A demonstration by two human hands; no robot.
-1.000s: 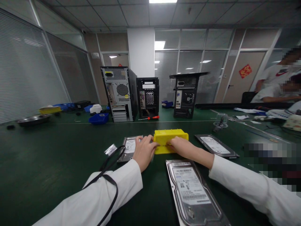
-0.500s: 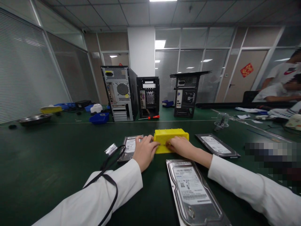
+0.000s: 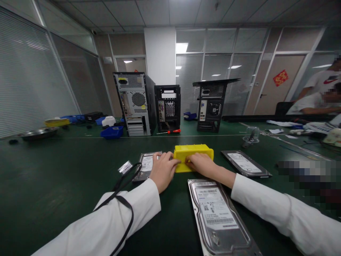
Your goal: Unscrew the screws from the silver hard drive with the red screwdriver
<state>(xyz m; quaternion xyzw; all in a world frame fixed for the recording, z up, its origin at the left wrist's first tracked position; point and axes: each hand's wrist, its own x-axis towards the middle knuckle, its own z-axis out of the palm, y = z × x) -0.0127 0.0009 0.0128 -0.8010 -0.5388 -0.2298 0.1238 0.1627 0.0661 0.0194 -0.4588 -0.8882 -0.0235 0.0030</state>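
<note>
A yellow plastic bin (image 3: 193, 153) stands on the green table (image 3: 66, 177) straight ahead. My left hand (image 3: 163, 170) and my right hand (image 3: 201, 164) both press against its near face, fingers curled and meeting at the middle. What the fingertips pinch, if anything, is hidden. One hard drive (image 3: 218, 217) lies face up close to me under my right forearm. Another hard drive (image 3: 146, 165) lies just left of my left hand, and a third hard drive (image 3: 245, 164) lies to the right of the bin.
Three computer cases (image 3: 135, 103) (image 3: 167, 108) (image 3: 211, 106) stand at the back, with a red-handled screwdriver (image 3: 170, 132) and a blue bin (image 3: 112, 132) near them. A black cable (image 3: 125, 185) crosses my left sleeve. Other people sit at far right (image 3: 317, 96).
The view has tilted slightly down. Both hands stay at the yellow bin's front with only small finger shifts.
</note>
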